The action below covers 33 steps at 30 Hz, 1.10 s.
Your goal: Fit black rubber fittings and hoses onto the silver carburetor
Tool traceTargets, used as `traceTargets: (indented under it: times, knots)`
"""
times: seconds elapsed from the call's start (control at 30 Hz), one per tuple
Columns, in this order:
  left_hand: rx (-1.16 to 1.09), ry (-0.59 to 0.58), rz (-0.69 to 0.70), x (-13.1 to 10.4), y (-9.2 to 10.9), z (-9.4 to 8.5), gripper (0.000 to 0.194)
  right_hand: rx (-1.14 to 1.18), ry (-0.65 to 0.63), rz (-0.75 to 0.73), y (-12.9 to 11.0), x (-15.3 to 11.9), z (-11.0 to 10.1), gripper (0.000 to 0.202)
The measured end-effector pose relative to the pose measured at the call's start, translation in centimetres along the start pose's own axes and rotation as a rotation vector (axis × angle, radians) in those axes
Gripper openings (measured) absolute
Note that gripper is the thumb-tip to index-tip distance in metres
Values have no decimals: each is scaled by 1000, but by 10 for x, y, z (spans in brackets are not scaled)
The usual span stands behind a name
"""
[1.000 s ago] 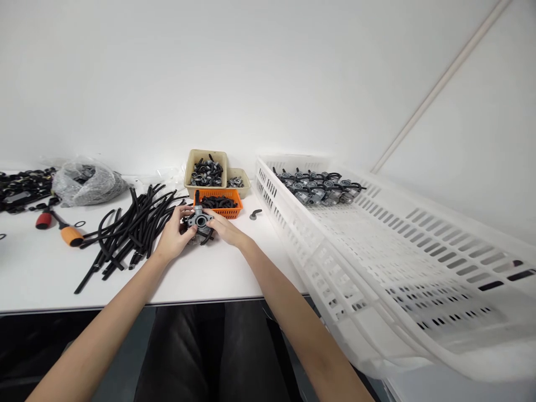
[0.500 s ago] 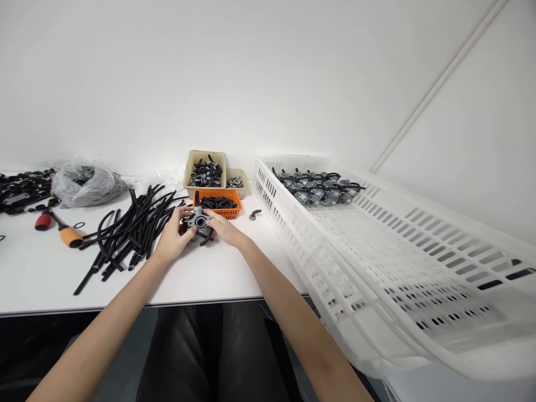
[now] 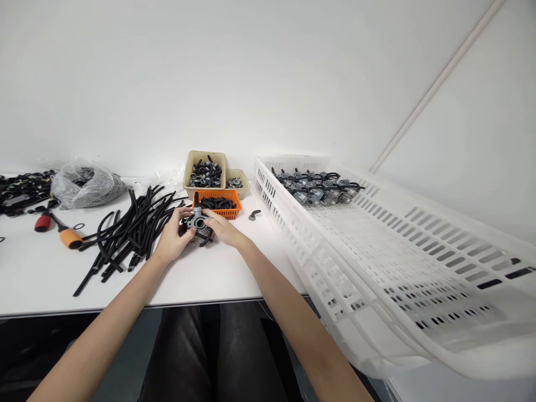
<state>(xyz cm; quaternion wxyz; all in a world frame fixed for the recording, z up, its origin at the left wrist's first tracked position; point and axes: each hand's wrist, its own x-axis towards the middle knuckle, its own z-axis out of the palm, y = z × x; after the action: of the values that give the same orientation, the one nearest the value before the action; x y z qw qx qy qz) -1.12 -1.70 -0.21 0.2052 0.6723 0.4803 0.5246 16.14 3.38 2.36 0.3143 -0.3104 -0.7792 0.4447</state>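
A grey metal carburetor [image 3: 196,213] with a round bore and a black cap on top stands on the white table, between my two hands. My left hand [image 3: 173,234] grips its left side, thumb on the front face near the bore. From the right, my right hand [image 3: 224,228] holds it too, with fingertips against the flange. Short black hose shows at its lower right. Right behind it is an orange basket [image 3: 230,213] of small black rubber parts. A small dark elbow piece [image 3: 254,215] lies to the right of the basket.
Loose black hoses [image 3: 125,234] spread left of my hands, beside an orange-handled screwdriver [image 3: 70,239] and a red-handled one [image 3: 42,223]. A plastic bag [image 3: 90,192] and beige bins [image 3: 187,173] stand behind. At right, a large white crate [image 3: 318,245] holds several carburetors [image 3: 316,191].
Both hands stay on the carburetor in the same place. My right fingers have shifted very slightly at the bore; otherwise the scene looks alike.
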Motion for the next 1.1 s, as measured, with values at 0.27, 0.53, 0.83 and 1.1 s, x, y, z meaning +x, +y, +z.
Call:
traceTargets:
  times: [0.27,0.53,0.83,1.1]
  knots:
    - [-54,14,-21,1,-2,1,41,-8,-13,28,-6,-4,-2,38]
    - [-32,30,-76,0,3,1,33,8,4,12,-4,-2,0,36]
    - [-27,14,-59,0,2,0,37,-27,-6,-41,-6,-2,1,24]
    - [25,16,-32,-1,0,0,37,-59,7,-49,-3,-1,1,26]
